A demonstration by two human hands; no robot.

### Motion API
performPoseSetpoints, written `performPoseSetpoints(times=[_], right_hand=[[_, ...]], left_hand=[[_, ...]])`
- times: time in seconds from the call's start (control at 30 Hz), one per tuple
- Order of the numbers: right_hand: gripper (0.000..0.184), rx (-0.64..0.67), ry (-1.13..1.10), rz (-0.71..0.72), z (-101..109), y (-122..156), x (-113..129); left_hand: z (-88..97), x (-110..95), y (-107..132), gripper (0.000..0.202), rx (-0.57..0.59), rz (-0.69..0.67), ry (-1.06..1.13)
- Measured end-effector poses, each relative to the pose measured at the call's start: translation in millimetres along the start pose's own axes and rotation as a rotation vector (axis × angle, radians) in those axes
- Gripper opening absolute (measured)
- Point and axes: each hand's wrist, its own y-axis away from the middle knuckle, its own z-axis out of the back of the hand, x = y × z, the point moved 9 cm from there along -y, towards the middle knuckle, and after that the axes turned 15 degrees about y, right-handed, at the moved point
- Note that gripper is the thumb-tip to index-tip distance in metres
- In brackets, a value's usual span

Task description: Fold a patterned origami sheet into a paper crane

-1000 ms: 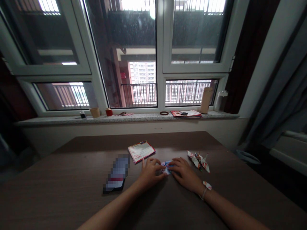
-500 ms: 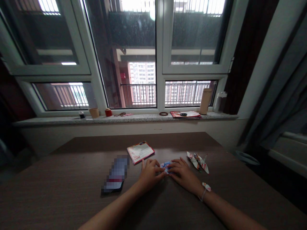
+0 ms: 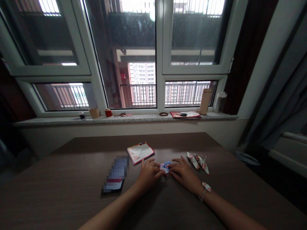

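Observation:
A small folded piece of blue, white and red printed paper [image 3: 165, 167] lies on the table between my hands. My left hand [image 3: 150, 172] grips its left edge, the thumb and fingertips drawn together there. From the other side, my right hand [image 3: 183, 172] has its thumb and fingertips on the paper's right edge. Just beyond the right hand rests a folded paper figure [image 3: 198, 162] with pointed ends, white with red print. To the upper left of the paper is a stack of printed sheets [image 3: 141, 152] with red edges.
A phone [image 3: 116, 174], pixelated, lies left of my left hand on the brown table [image 3: 72, 179]. Along the windowsill [image 3: 139, 119] stand a paper cup [image 3: 94, 113], a red spool [image 3: 108, 112], a tan bottle [image 3: 205, 101], and papers with scissors [image 3: 184, 114] on top.
Both thumbs have shifted slightly apart, and more of the folded paper shows between my hands. The paper stays in about the same place.

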Motion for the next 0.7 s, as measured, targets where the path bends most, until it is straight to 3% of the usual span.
performPoseSetpoints(times=[0.27,0.5,0.7], right_hand=[[0.018,0.02,-0.005,-0.053,3.3,2.2,-6.0],[0.021,-0.022,0.114,-0.095,3.8,0.4,-11.1],[0.023,-0.004,0.115,-0.079,3.8,0.6,-6.8]], left_hand=[[6.1,-11.4,2.7,0.015,-0.051,-0.067,-0.045],[-1.5,-10.9,5.7,0.017,-0.024,-0.121,-0.082],[-8.7,-5.1,6.5,0.023,0.046,-0.09,-0.026]])
